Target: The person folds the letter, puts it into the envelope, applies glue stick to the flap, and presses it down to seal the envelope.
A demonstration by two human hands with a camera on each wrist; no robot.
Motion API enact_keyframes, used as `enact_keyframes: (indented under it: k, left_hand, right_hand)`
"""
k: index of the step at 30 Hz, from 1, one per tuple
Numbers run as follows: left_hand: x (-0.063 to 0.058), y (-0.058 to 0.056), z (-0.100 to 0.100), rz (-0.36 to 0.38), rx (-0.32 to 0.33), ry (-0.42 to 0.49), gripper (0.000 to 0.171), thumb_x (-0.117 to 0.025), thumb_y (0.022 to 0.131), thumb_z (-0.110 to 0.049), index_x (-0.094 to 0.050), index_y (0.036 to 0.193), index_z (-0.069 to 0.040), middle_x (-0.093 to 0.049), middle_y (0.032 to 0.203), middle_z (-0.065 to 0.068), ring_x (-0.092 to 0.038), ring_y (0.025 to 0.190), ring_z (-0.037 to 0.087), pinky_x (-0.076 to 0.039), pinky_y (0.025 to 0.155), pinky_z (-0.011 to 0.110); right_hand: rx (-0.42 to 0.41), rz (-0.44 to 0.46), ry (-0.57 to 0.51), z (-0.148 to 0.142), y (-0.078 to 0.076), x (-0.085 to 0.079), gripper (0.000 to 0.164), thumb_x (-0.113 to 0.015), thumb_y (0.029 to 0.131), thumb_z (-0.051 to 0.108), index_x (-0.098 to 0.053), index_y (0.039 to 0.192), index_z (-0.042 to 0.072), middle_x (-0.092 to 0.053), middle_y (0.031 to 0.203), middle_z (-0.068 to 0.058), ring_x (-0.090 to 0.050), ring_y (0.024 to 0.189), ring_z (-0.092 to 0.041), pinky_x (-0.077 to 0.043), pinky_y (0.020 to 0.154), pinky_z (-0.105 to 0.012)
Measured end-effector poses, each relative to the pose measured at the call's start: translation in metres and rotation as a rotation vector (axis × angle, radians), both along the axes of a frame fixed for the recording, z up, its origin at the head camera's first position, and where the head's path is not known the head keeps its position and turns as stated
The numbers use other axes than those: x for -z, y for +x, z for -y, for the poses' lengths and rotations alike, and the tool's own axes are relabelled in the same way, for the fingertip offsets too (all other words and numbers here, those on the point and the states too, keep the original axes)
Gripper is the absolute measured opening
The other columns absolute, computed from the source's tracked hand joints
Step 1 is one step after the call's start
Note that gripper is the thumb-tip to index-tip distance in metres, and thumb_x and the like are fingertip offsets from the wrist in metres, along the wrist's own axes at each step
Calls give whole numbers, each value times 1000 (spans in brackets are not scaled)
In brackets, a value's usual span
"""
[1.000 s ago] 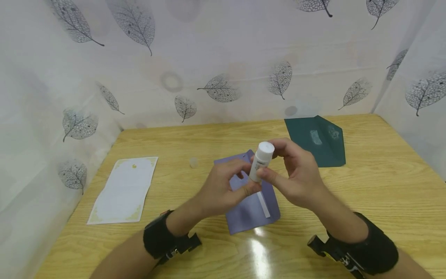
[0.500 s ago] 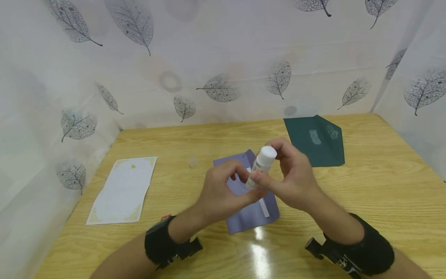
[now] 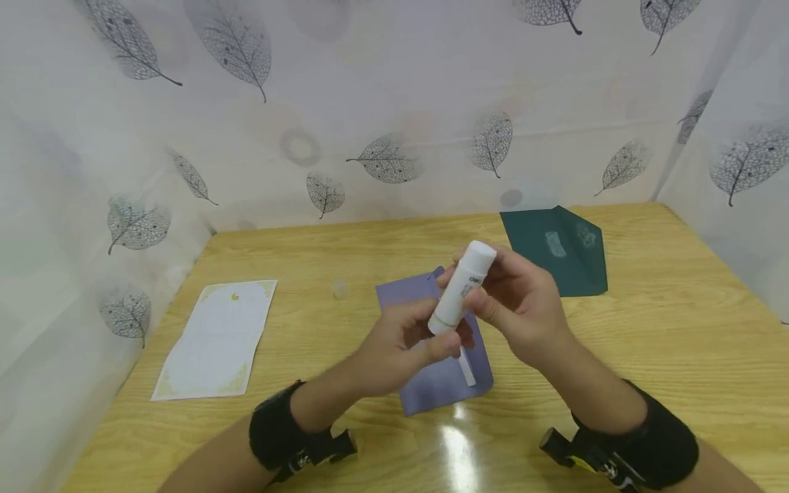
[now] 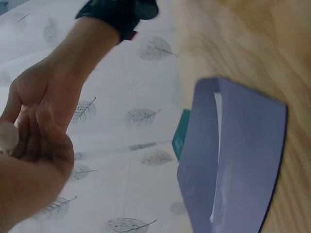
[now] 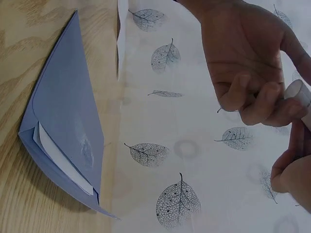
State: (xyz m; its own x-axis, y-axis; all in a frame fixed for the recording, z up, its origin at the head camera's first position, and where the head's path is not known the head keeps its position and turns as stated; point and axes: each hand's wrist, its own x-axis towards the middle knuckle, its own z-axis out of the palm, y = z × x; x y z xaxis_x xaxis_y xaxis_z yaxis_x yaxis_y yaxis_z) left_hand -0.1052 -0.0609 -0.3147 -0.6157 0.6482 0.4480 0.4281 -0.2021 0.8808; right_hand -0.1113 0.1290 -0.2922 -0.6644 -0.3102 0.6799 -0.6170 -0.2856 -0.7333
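Observation:
A white glue stick [image 3: 459, 291] with its cap end up is held tilted in front of me, between both hands. My left hand [image 3: 401, 349] pinches its lower end between thumb and fingers. Thumb and fingers of my right hand [image 3: 524, 301] grip the upper body, just below the cap. Beneath the hands, a purple envelope [image 3: 431, 390] lies on the table with white paper [image 5: 65, 160] showing at its opening. A shiny smear marks its flap in the right wrist view. Only the round base of the stick shows in the left wrist view.
A white sheet with gold corner patterns [image 3: 212, 342] lies on the left of the wooden table [image 3: 296, 253]. A dark green envelope [image 3: 561, 253] with shiny patches is at the back right. A small translucent piece [image 3: 340, 289] sits left of the purple envelope. Leaf-patterned cloth [image 3: 394, 82] surrounds the table.
The glue stick has risen a little and shows more of its length, tilting with its cap to the right. Both hands have shifted their fingers on it. The envelopes and sheet stay put.

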Motion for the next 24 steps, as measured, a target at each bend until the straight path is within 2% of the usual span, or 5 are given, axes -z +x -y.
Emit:
enact_keyframes:
  k: [2, 4, 7, 17, 24]
  left_hand:
    - [-1, -3, 1, 169, 183, 66, 61, -48, 105, -40, -51, 114, 21, -55, 102, 43, -63, 89, 10, -54, 73, 29]
    - [-2, -5, 2, 272, 299, 107, 69, -45, 105, -43, -45, 116, 25, -46, 104, 51, -64, 91, 11, -52, 74, 29]
    - [-3, -7, 4, 313, 343, 115, 72, -47, 104, -44, -43, 114, 27, -44, 103, 54, -66, 92, 10, -52, 76, 30]
    - [-1, -3, 6, 181, 84, 45, 56, -54, 103, -36, -57, 109, 20, -59, 95, 40, -67, 88, 11, -54, 74, 28]
    - [-3, 1, 3, -85, -213, -79, 21, -62, 99, -14, -70, 99, 5, -70, 80, 15, -58, 68, 8, -51, 60, 26]
  right_hand:
    - [-61, -15, -25, -2, -1, -1, 37, -63, 98, 16, -57, 126, -7, -72, 112, -3, -69, 105, -17, -56, 86, -26]
    - [-127, -38, -46, -3, -2, -2, 37, -59, 99, 9, -53, 130, -11, -71, 115, -8, -69, 108, -19, -55, 89, -27]
    - [-182, -67, -61, -3, -3, -2, 38, -55, 100, 4, -49, 132, -15, -71, 117, -12, -68, 110, -21, -55, 92, -28]
    - [17, 21, 17, -3, -1, -1, 38, -66, 96, 14, -56, 123, -11, -74, 109, -3, -71, 102, -17, -56, 82, -26]
    - [61, 62, -3, -1, 0, 0, 48, -71, 91, 16, -52, 116, -20, -72, 105, -4, -71, 99, -17, -55, 77, -24]
